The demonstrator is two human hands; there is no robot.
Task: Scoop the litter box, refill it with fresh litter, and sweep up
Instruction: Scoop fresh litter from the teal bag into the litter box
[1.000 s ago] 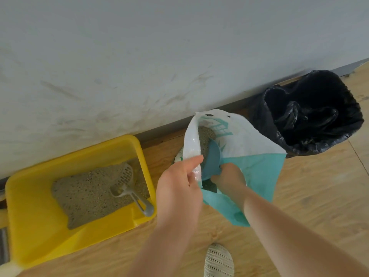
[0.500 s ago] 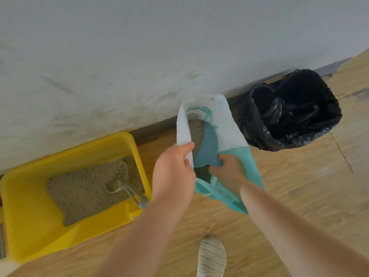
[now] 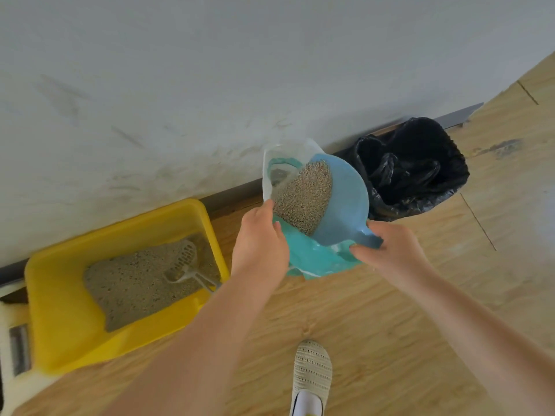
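Note:
A yellow litter box (image 3: 69, 334) sits on the floor at the left, holding grey litter (image 3: 135, 286) and a grey slotted scoop (image 3: 186, 265). My left hand (image 3: 259, 244) pinches the open edge of a white and teal litter bag (image 3: 312, 259). A blue scoop (image 3: 345, 202), heaped with fresh litter (image 3: 303, 196), is raised above the bag's mouth. My right hand (image 3: 393, 247) grips its handle.
A bin lined with a black bag (image 3: 411, 166) stands against the wall, right of the litter bag. The white wall and dark baseboard (image 3: 234, 193) run behind everything. My slippered foot (image 3: 312, 373) rests on the wooden floor. A grey object (image 3: 19, 349) lies at the far left.
The blue scoop was down inside the bag and has come up out of it, full of litter. My left hand still holds the bag's edge.

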